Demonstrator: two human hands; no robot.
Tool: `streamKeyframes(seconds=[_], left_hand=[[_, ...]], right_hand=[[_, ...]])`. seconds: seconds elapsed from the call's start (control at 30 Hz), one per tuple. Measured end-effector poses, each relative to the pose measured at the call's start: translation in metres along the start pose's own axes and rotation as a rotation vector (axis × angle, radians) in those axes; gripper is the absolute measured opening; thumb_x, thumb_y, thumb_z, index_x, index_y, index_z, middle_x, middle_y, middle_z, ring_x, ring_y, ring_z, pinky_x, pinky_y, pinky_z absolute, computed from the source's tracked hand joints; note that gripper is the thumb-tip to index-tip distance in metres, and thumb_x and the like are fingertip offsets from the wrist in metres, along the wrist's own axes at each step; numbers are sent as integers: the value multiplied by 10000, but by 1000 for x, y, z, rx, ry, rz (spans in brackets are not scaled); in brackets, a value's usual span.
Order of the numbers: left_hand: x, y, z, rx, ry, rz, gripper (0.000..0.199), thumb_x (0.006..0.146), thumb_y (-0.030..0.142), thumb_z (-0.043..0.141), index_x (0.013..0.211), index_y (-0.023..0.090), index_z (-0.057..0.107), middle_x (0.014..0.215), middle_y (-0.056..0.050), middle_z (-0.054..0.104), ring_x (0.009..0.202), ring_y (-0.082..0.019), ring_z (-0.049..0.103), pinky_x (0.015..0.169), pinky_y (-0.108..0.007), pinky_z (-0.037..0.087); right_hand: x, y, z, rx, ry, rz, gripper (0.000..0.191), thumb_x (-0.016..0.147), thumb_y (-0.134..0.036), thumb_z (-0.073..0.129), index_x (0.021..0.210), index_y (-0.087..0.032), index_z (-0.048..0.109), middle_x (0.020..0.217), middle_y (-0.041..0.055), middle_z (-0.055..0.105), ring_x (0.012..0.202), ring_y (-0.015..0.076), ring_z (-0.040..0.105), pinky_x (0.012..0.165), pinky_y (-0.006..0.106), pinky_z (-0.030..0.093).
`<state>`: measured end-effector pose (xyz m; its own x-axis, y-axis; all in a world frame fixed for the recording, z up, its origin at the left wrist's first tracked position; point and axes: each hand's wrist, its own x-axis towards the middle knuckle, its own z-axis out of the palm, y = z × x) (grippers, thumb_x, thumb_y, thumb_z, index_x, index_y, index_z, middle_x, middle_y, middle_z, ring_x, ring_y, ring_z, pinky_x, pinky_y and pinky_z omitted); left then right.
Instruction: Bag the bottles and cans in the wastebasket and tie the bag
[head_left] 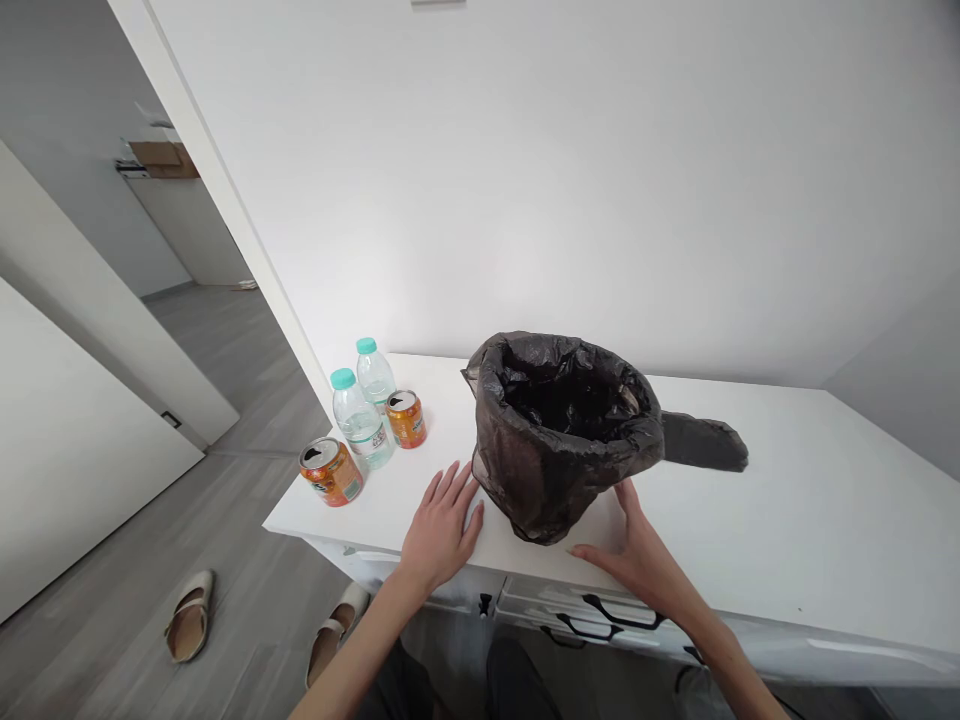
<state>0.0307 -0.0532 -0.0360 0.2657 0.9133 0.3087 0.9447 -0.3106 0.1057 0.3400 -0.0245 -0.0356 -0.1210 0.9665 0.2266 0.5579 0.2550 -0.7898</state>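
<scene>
A bin lined with a black plastic bag (525,475) stands on the white cabinet top, its wide mouth facing up and the bag folded over the rim. My left hand (441,525) lies flat on the surface to the left of the bin, fingers spread. To the bin's lower right is my right hand (637,545), thumb and fingers apart; some fingertips are hidden behind the bag. Left of my left hand stand two clear bottles with teal caps, a nearer bottle (361,425) and a farther bottle (376,378). Beside them are two opened orange cans, one can (336,475) nearer the edge and another can (407,422).
A flat dark folded strip (703,442) lies right of the bin on the cabinet top (810,490). A white wall rises behind. Drawers with black handles (622,612) are below the front edge. Shoes (189,617) rest on the grey floor at left.
</scene>
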Motion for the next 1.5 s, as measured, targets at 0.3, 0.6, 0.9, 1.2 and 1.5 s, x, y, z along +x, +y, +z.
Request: streamKeyframes(seconds=[0.3, 0.6, 0.9, 1.2, 1.5], left_hand=[[-4, -17, 8, -6, 22, 87, 474, 1072, 312, 472, 1538, 237, 515, 1635, -93, 503, 1580, -295, 372, 1277, -546, 379], [50, -52, -140, 202, 233, 65, 344, 994, 368, 580, 1313, 278, 673, 1414, -87, 686, 1479, -365, 479, 1197, -616, 406], [141, -109, -213, 561, -196, -453, 566, 999, 524, 426, 1318, 103, 630, 1164, -238, 766, 1263, -428, 632, 1105, -596, 379], [151, -80, -212, 439, -165, -478, 434, 1019, 392, 432, 1322, 120, 582, 1173, -250, 757, 1102, -422, 724, 896, -487, 504], [158, -57, -232, 438, 227, -257, 447, 1095, 452, 338, 1390, 175, 527, 1182, -183, 759, 1184, -384, 673, 1012, -496, 446]], right_hand=[[-14, 66, -3, -189, 28, 4, 927, 951, -634, 614, 1694, -294, 177, 1713, 92, 367, 1551, 329, 405, 1233, 555, 415], [-11, 64, 4, -211, 165, -3, 752, 1011, -558, 507, 1662, -254, 286, 1657, 102, 462, 1484, 329, 503, 1199, 546, 461], [-8, 76, 8, -207, 176, 2, 670, 1028, -497, 464, 1627, -216, 362, 1627, 116, 497, 1466, 331, 517, 1191, 556, 460], [-9, 66, 6, -195, 164, 11, 626, 1031, -478, 441, 1601, -224, 397, 1591, 115, 534, 1426, 336, 551, 1149, 561, 487], [-7, 72, 8, -185, 171, 13, 625, 1021, -485, 461, 1585, -220, 411, 1562, 123, 556, 1417, 339, 555, 1160, 564, 474]])
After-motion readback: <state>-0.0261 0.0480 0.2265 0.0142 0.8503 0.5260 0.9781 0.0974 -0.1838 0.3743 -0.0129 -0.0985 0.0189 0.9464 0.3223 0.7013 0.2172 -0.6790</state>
